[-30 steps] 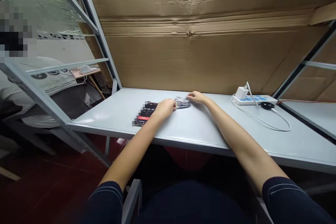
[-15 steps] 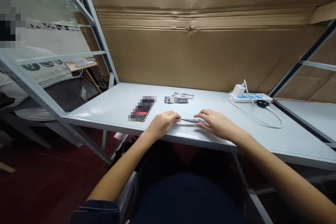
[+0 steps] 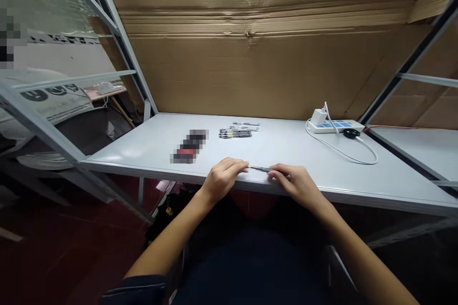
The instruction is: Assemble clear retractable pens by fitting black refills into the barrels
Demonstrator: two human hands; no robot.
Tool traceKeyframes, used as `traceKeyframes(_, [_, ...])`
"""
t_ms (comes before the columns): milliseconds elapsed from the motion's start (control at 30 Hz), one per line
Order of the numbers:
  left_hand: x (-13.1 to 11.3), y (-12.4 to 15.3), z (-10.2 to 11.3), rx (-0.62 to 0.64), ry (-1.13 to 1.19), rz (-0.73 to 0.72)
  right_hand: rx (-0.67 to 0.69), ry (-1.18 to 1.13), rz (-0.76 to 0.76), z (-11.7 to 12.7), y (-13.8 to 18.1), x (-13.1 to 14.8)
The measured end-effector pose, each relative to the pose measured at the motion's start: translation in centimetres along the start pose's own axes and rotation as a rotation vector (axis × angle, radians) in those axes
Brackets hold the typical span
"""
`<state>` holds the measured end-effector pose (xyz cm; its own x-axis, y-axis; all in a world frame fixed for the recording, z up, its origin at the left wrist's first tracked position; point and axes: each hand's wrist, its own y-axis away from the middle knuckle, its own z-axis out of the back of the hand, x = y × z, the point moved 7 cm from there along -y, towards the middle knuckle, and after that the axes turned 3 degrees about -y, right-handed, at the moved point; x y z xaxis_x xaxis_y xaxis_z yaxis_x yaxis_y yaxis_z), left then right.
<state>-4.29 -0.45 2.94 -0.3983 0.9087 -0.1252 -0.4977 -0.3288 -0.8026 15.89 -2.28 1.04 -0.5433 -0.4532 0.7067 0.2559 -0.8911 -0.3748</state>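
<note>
A slim pen [image 3: 259, 168] with a yellow band lies level just inside the near edge of the pale grey table [image 3: 286, 148]. My left hand [image 3: 223, 181] pinches its yellow end, and my right hand [image 3: 294, 183] has its fingertips on the other end. Farther back lies a small group of black-and-silver pens [image 3: 235, 133], with a few more pens [image 3: 246, 125] behind them. To the left of the group, a blurred phone [image 3: 189, 147] lies flat, its screen hidden by pixelation.
A white power strip [image 3: 334, 126] with a white charger [image 3: 318, 117] sits at the table's back right, its looped white cable [image 3: 343, 154] lying in front. Corrugated cardboard [image 3: 250, 71] walls off the back. A metal frame [image 3: 118, 33] stands at the left.
Since a second ago, both hands have left the pen group and come to the near edge with one pen between them. The fingers have closed on its ends, and the view has tilted slightly.
</note>
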Motion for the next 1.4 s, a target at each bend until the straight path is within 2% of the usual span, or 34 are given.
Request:
traceKeyframes(133, [0.8, -0.2, -1.0, 0.077, 0.010, 0.123, -0.091, -0.028, 0.024, 0.2, 0.2, -0.5])
traceKeyframes(367, [2.0, -0.6, -1.2, 0.161, 0.035, 0.323, -0.056, -0.131, -0.072, 0.8, 0.2, -1.0])
traceKeyframes(567, [1.7, -0.5, -1.5, 0.266, 0.089, 0.378, -0.116, -0.232, -0.105, 1.1, 0.3, -1.7])
traceKeyframes(733, [2.1, -0.3, -1.5, 0.263, 0.115, 0.424, -0.212, -0.231, -0.141, 1.9, 0.4, -2.2])
traceKeyframes(900, [2.4, -0.4, -1.2, 0.267, 0.101, 0.453, -0.173, -0.232, -0.183, 1.7, 0.2, -2.4])
traceKeyframes(1133, [3.0, -0.5, -1.5, 0.297, 0.024, 0.481, -0.221, -0.212, -0.165, 2.0, 0.2, -2.8])
traceKeyframes(1400, [3.7, -0.1, -1.2, 0.293, -0.001, 0.527, -0.116, -0.121, -0.191, 1.4, -0.2, -2.6])
